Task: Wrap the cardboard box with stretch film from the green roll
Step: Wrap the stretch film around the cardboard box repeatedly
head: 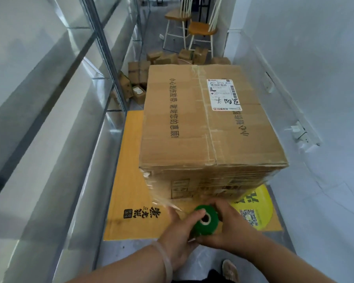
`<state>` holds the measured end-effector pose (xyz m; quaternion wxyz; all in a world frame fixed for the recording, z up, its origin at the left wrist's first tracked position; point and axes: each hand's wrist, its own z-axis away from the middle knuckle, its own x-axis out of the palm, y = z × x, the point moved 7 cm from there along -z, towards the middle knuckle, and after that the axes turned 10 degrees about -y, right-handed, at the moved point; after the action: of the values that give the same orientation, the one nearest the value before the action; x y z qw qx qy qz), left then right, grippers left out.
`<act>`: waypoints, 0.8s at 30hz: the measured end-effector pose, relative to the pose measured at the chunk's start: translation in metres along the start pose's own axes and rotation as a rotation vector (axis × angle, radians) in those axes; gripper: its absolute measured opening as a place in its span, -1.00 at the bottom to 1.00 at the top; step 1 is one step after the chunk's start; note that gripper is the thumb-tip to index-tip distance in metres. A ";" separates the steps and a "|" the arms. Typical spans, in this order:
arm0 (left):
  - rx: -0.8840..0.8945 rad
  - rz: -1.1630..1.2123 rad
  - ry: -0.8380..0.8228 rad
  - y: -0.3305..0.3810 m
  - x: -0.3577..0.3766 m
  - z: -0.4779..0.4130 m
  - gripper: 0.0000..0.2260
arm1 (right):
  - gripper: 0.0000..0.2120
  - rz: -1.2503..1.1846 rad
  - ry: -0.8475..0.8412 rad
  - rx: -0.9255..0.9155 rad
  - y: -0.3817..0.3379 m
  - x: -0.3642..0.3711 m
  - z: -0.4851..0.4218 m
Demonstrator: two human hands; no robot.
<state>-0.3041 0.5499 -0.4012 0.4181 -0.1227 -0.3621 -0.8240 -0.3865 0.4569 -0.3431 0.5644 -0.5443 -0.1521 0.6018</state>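
A large cardboard box (204, 123) with a white shipping label stands on an orange board, its near side covered in clear stretch film. Just below that near side I hold the green roll (205, 220) end-on, its pale core facing me. My left hand (178, 229) grips the roll's left side, thumb across its top. My right hand (231, 225) cups the right side. A strip of clear film (164, 201) runs from the roll up and left to the box's lower left corner.
The orange board (127, 180) carries a yellow round sticker (255, 209) at its near right. Glass partitions line the left, a white wall with sockets the right. Several small boxes (137, 78) and two wooden chairs (198, 27) stand beyond. My foot (230, 270) shows below.
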 end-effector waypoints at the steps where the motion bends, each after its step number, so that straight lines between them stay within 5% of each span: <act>1: 0.014 0.027 0.015 -0.002 0.003 -0.001 -0.01 | -0.30 -0.026 -0.090 -0.001 0.003 -0.002 -0.001; 5: 0.083 0.093 0.081 -0.008 0.018 -0.003 -0.08 | -0.27 0.003 -0.300 -0.063 0.008 -0.013 -0.003; 10: 0.242 0.263 0.161 -0.015 0.041 -0.004 -0.04 | -0.26 0.252 -0.291 -0.183 0.000 -0.030 -0.015; 15: 0.341 0.404 0.169 -0.040 0.073 0.003 -0.12 | -0.39 0.188 -0.242 -0.177 0.009 -0.038 -0.006; 21: 0.349 0.476 0.228 -0.051 0.087 0.007 -0.10 | -0.18 0.020 -0.440 -0.185 0.028 -0.040 0.009; 24: 0.326 0.440 0.188 -0.057 0.103 0.000 -0.03 | -0.12 0.111 -0.387 -0.230 0.030 -0.058 0.015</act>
<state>-0.4126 0.5104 -0.3776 0.6329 -0.0526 -0.4139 -0.6522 -0.4281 0.4052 -0.3338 0.4249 -0.4869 -0.2950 0.7038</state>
